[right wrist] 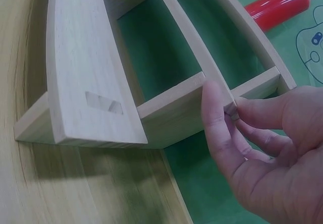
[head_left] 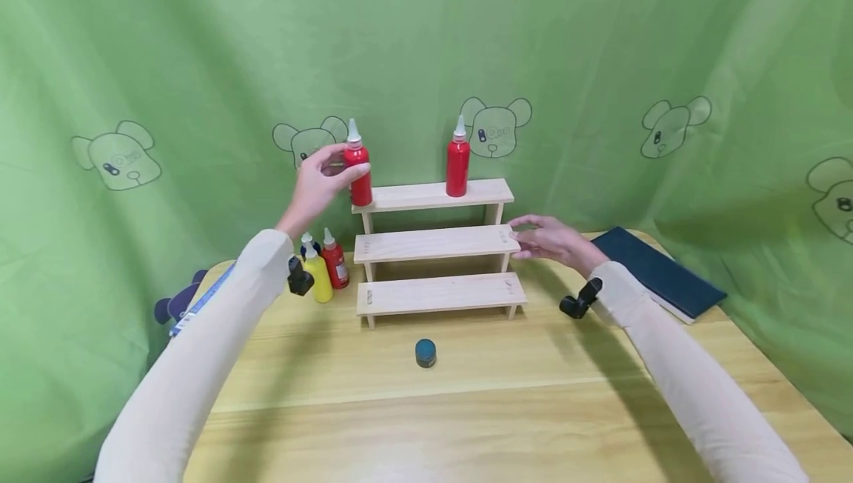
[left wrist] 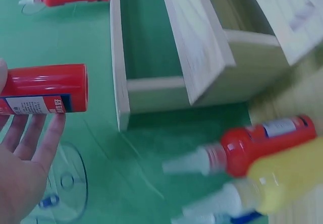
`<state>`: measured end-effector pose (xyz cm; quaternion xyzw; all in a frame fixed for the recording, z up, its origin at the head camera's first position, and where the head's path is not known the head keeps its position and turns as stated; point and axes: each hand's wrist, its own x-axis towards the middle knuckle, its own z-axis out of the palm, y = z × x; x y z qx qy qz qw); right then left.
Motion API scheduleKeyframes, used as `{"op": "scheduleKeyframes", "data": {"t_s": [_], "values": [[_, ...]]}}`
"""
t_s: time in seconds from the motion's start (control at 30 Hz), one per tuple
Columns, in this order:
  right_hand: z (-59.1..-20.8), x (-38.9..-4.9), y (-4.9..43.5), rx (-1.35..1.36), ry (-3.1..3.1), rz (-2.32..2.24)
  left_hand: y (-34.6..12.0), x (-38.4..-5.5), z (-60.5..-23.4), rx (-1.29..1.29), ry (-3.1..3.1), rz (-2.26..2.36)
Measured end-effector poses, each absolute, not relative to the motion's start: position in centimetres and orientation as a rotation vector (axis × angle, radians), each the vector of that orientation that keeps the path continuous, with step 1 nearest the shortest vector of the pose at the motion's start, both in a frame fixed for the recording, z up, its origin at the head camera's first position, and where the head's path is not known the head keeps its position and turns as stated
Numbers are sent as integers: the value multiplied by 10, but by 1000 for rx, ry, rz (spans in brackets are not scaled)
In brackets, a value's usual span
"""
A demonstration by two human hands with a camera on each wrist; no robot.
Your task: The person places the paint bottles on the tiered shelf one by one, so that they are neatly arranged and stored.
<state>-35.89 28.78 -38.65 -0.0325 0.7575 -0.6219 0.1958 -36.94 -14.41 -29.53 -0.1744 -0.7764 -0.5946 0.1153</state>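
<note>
My left hand (head_left: 320,181) holds a red squeeze bottle (head_left: 362,187) upright, thumb on one side and fingers on the other. Its base hovers slightly above the left end of the top step of a three-tier wooden display stand (head_left: 436,244), as the gap in the left wrist view shows. A second red bottle (head_left: 457,168) with a pale pointed cap stands on that top step, right of its middle. At the stand's right side, my right hand (head_left: 549,241) pinches the end of the middle board (right wrist: 194,40) between thumb and fingers.
Left of the stand, a yellow bottle (head_left: 318,275), a red bottle (head_left: 335,261) and a partly hidden blue bottle cluster together. A small round teal-topped jar (head_left: 425,353) sits in front. A dark flat book-like item (head_left: 656,270) lies at right. Green curtain (head_left: 573,61) hangs behind.
</note>
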Motion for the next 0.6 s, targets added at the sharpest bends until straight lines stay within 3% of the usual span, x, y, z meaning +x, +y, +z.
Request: {"op": "scheduleKeyframes", "data": {"t_s": [0.6], "values": [[-386,-359,289,-59,2092,-1761,-65,-400,-308,-515,-2286,-1766]]}}
